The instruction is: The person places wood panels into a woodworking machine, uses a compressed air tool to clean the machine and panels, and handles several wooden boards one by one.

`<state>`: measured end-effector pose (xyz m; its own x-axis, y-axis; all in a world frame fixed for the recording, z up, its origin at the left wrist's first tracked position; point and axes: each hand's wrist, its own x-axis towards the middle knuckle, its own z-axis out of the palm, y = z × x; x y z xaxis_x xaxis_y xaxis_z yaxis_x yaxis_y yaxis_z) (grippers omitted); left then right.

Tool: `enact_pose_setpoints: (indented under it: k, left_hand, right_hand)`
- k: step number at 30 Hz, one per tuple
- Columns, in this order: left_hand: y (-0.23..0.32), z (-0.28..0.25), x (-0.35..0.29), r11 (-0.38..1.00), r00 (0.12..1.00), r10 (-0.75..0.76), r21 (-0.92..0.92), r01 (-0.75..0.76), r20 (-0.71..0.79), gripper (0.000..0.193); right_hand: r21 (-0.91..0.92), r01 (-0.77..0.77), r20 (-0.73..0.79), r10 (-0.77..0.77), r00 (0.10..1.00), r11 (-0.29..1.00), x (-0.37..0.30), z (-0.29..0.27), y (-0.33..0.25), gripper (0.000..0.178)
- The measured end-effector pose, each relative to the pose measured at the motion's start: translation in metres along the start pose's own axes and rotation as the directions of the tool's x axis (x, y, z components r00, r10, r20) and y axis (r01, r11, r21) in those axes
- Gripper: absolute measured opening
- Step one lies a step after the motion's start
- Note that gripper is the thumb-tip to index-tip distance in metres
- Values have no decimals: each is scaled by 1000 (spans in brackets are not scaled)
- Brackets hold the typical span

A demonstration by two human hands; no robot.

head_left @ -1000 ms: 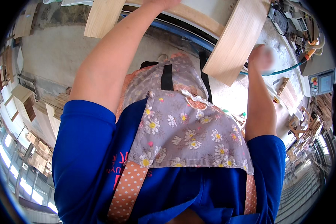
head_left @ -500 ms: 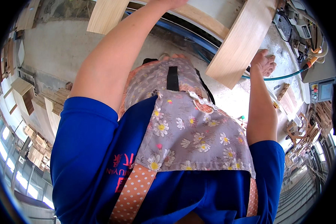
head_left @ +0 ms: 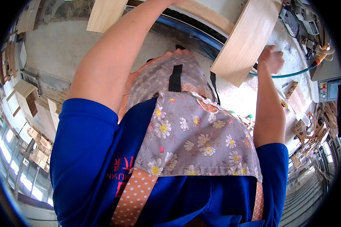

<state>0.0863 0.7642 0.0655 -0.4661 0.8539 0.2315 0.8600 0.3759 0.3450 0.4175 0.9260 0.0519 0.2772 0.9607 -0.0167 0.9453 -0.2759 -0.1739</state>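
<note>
A long, pale wooden board (head_left: 250,41) slants from the top edge down toward the middle right. Just right of its lower end is my right hand (head_left: 272,59), its fingers curled in and slightly blurred; whatever they hold, if anything, is hidden. My left forearm reaches up and out past the top edge, leaving only a sliver of my left hand (head_left: 174,1) in sight, its fingers out of the picture. Left of that forearm lies another pale board (head_left: 107,16). Between the two boards runs a narrow wooden strip (head_left: 208,16) above a blue rail (head_left: 191,32).
A teal hose (head_left: 291,75) with an orange fitting passes below my right hand. At the far right stands a machine panel (head_left: 328,90) with a screen and buttons, near piled wood scraps (head_left: 318,126). Stacked wood pieces (head_left: 39,147) stand on the left.
My right hand has shifted slightly right and up, with its fingers now turned further out of sight. The boards have barely changed place; the whole view has moved a little.
</note>
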Motion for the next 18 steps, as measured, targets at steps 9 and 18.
enact_pose_setpoints:
  k: [9,18]
  left_hand:
    - [3,1,3,1000,1000,-7,-10,8,25,51]
    - [-8,18,2,994,996,4,107,6,-91,46]
  right_hand:
    - [35,42,-134,-37,990,998,5,16,9,68]
    - [-543,385,-332,-612,718,746,85,87,99,44]
